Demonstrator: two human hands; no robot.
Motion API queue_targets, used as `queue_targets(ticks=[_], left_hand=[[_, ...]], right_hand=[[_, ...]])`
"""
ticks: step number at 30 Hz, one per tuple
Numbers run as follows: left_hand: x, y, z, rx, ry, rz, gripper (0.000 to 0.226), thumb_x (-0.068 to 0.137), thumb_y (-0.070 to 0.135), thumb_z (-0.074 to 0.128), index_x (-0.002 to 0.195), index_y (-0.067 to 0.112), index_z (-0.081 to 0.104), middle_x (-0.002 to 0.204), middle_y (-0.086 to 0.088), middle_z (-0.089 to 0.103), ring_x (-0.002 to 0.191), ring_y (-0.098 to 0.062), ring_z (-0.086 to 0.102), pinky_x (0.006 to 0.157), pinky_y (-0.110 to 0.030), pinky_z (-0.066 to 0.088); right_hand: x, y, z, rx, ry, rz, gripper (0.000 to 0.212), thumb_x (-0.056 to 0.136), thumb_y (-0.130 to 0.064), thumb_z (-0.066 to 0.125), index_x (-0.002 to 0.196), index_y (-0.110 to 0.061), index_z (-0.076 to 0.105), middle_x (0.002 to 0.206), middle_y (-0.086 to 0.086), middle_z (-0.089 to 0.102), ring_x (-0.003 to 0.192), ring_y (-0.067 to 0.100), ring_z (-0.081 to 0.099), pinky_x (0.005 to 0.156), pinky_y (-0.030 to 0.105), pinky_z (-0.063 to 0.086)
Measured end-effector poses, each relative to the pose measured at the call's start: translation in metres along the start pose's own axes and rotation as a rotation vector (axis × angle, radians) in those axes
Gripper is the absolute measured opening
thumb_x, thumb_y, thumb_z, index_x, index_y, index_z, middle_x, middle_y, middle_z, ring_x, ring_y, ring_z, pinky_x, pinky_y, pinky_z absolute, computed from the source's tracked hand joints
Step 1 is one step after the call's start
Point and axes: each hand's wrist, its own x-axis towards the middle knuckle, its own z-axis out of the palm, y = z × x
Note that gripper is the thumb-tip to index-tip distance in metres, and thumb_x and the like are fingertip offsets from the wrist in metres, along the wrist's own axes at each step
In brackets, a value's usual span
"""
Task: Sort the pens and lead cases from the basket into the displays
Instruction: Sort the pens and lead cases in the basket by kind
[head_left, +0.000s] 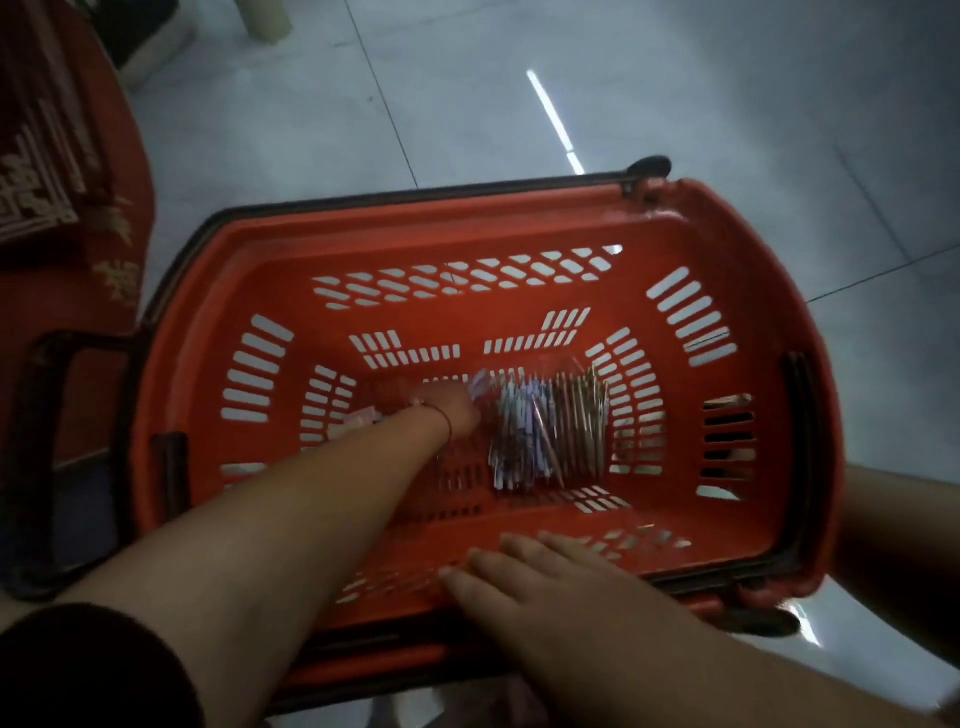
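Loads of pens (545, 431) in basket (519, 244); left hand (457, 405) grip blurred, can't tell; right hand (540, 587) flat on near rim.

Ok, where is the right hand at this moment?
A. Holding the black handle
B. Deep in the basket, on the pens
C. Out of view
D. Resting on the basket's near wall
D: the right hand lies with straight fingers on the near wall of the red basket, while the left hand reaches down beside the pens.
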Motion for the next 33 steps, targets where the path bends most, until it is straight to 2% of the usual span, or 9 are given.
queue_targets(ticks=[3,7,11,15,20,24,27,30,33], left_hand=[[-0.041,0.006,-0.034,-0.029,0.032,0.019,0.054,0.104,0.026,0.039,0.15,0.001,0.025,0.135,-0.021,0.052,0.111,-0.032,0.057,0.082,-0.032,0.044],[-0.101,0.004,-0.064,-0.097,0.181,0.077,0.03,0.1,0.027,0.048,0.11,0.003,0.063,0.11,-0.023,0.063,0.087,-0.034,0.057,0.066,-0.034,0.039],[-0.163,0.002,-0.087,-0.148,0.372,0.157,0.025,0.092,0.028,0.056,0.086,0.004,0.061,0.082,-0.017,0.063,0.07,-0.03,0.055,0.055,-0.031,0.032],[-0.244,0.005,-0.102,0.267,0.598,0.239,0.015,0.091,0.028,0.052,0.094,0.016,0.06,0.091,-0.007,0.067,0.079,-0.028,0.06,0.063,-0.031,0.041],[-0.333,0.027,-0.121,0.682,0.738,0.296,0.015,0.095,0.025,0.054,0.099,0.016,0.065,0.097,-0.002,0.069,0.087,-0.025,0.066,0.065,-0.032,0.045],[-0.389,0.067,-0.131,0.789,0.716,0.229,0.011,0.094,0.02,0.059,0.098,0.014,0.067,0.094,-0.001,0.066,0.084,-0.025,0.064,0.064,-0.034,0.048],[-0.422,0.071,-0.141,0.879,0.772,0.176,0.013,0.093,0.019,0.057,0.097,0.014,0.068,0.076,0.001,0.055,0.069,-0.022,0.056,0.058,-0.032,0.046],[-0.452,0.057,-0.147,0.87,0.944,0.24,0.021,0.094,0.033,0.055,0.103,0.017,0.065,0.082,0.002,0.061,0.076,-0.02,0.061,0.062,-0.029,0.041],[-0.477,0.032,-0.149,0.719,1.157,0.223,0.073,0.082,0.057,0.063,0.141,0.022,0.038,0.115,0.0,0.057,0.102,-0.021,0.056,0.079,-0.031,0.039]], right_hand=[[0.007,0.002,0.018,-0.174,0.105,0.077,0.064,0.1,-0.03,0.04,0.157,-0.018,0.014,0.159,0.013,0.03,0.147,0.031,0.026,0.12,0.043,0.014],[0.0,0.021,0.022,-0.225,0.215,0.191,0.076,0.085,-0.032,0.063,0.151,-0.023,0.026,0.135,0.005,0.054,0.123,0.029,0.054,0.097,0.036,0.045],[-0.012,0.035,0.013,-0.266,0.329,0.301,0.075,0.087,-0.038,0.058,0.153,-0.029,0.024,0.134,0.005,0.054,0.12,0.028,0.054,0.094,0.036,0.045],[-0.036,0.025,0.002,-0.074,0.313,0.327,0.094,0.077,-0.047,0.076,0.153,-0.027,0.025,0.141,0.003,0.053,0.125,0.022,0.054,0.104,0.036,0.046],[-0.087,-0.029,-0.043,0.179,0.843,0.258,0.121,0.062,-0.073,0.075,0.158,-0.027,0.016,0.157,-0.012,0.03,0.139,0.007,0.037,0.113,0.032,0.037],[-0.102,-0.106,-0.085,0.013,0.773,0.237,0.058,0.081,-0.038,0.078,0.133,-0.024,0.057,0.123,0.0,0.066,0.11,0.017,0.063,0.086,0.027,0.053],[-0.109,-0.132,-0.101,-0.014,0.776,0.276,0.014,0.09,-0.024,0.066,0.093,-0.01,0.069,0.088,0.011,0.066,0.076,0.021,0.06,0.062,0.027,0.046],[-0.119,-0.137,-0.101,0.099,0.856,0.236,0.021,0.091,-0.019,0.058,0.071,-0.011,0.057,0.065,0.005,0.059,0.056,0.016,0.051,0.055,0.027,0.041],[-0.134,-0.143,-0.09,0.421,0.798,0.084,0.015,0.094,-0.02,0.06,0.083,-0.011,0.064,0.062,0.003,0.062,0.052,0.012,0.06,0.056,0.024,0.053]])
